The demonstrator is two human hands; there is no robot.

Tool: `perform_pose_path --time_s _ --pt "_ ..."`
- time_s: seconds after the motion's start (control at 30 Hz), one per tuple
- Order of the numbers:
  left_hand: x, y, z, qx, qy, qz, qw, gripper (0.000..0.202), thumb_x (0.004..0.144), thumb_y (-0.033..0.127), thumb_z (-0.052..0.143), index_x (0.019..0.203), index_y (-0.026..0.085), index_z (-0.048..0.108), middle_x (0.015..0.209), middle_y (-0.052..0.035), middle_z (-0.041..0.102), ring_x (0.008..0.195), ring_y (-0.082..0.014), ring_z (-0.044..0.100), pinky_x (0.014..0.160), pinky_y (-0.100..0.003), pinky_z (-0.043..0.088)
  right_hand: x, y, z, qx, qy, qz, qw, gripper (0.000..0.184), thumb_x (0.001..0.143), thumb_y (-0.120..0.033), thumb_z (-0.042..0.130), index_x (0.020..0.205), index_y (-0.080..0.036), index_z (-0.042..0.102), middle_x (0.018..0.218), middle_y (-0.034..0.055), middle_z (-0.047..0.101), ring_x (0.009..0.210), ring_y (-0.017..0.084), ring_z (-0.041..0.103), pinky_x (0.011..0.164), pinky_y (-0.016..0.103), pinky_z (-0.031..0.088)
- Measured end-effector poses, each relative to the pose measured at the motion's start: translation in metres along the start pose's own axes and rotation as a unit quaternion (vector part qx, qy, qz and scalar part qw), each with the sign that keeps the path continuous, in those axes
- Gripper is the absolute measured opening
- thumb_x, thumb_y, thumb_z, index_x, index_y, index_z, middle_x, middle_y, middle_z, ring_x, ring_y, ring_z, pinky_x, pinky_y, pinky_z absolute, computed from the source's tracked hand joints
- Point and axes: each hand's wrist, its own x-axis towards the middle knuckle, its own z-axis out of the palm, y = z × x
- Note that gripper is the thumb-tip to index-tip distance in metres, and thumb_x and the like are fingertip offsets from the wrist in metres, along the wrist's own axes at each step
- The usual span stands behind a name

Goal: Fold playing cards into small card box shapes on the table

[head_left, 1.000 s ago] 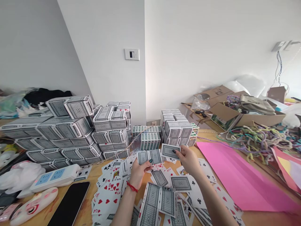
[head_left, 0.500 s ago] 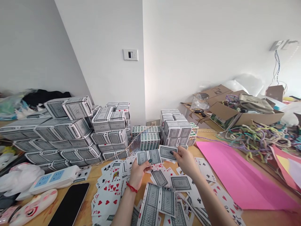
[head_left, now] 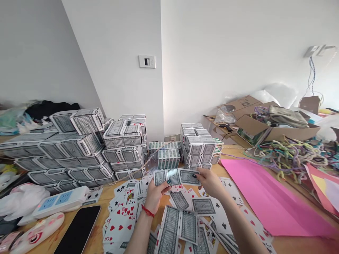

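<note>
My left hand (head_left: 156, 190), with a red cord at the wrist, is closed on a joined pair of playing cards (head_left: 160, 178), backs up, thumb on top. Between thumb and fingers of my right hand (head_left: 209, 181) is a single playing card (head_left: 188, 176), also back up. Its left edge meets or lies very near the pair's right edge; I cannot tell whether they overlap. Beneath both hands lie loose cards, some face up like the three of hearts (head_left: 120, 227), others back up. Nearest me is a larger folded card piece (head_left: 169, 225).
Blocks built from cards are stacked at the left (head_left: 87, 121) and behind my hands (head_left: 197, 141). A phone (head_left: 78, 231) and a power strip (head_left: 62, 201) lie at the left. Rightward are pink paper (head_left: 272, 201), tangled pipe cleaners (head_left: 288, 157) and an open cardboard box (head_left: 288, 134).
My right hand has shifted slightly, bringing its card down and level with the pair in my left hand. A bright glare now shows on the pair. My left hand is nearly still.
</note>
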Motion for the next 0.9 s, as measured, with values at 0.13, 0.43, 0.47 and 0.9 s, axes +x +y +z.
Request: perform_pose_path --time_s 0.13,0.43,0.47,0.9 --pt "0.0002 -0.0009 -0.0017 0.004 -0.004 -0.006 1.0 0.037 0.061 0.009 0.068 0.093 0.018 0.053 0.083 -0.0029 0.064 0.071 -0.0147 0.061 0.065 -0.03 0.054 0.0008 0.0027 -0.0016 -0.012 -0.02 0.011 1.0 0.02 0.076 -0.022 0.038 0.058 -0.019 0.046 0.042 -0.0031 0.054 0.035 0.009 0.044 0.039 0.017 0.031" --pt "-0.0039 0.0042 0.0058 0.023 0.0 -0.014 1.0 0.04 0.057 0.011 0.072 0.092 0.018 0.053 0.088 -0.0042 0.065 0.074 -0.0168 0.063 0.063 -0.03 0.055 -0.003 0.0042 -0.0068 -0.041 -0.039 -0.018 0.998 0.02 0.075 -0.021 0.039 0.056 -0.019 0.042 0.04 -0.0037 0.05 0.038 0.009 0.046 0.041 0.017 0.032" --pt "-0.0044 0.0049 0.0065 0.026 0.005 -0.019 0.999 0.042 0.056 0.011 0.073 0.093 0.018 0.052 0.088 -0.0041 0.065 0.074 -0.0173 0.063 0.062 -0.03 0.055 -0.0036 0.0037 -0.0076 -0.041 -0.043 -0.019 0.998 0.02 0.075 -0.02 0.039 0.055 -0.019 0.041 0.039 -0.0038 0.049 0.038 0.009 0.045 0.041 0.018 0.031" --pt "-0.0057 0.0082 0.007 0.071 0.018 0.0 0.997 0.037 0.055 0.013 0.074 0.085 0.016 0.052 0.079 -0.003 0.064 0.071 -0.0181 0.063 0.062 -0.033 0.056 -0.006 0.008 -0.0083 -0.072 -0.084 -0.047 0.993 0.019 0.074 -0.019 0.039 0.055 -0.019 0.038 0.044 -0.0034 0.048 0.042 0.009 0.042 0.043 0.019 0.026"
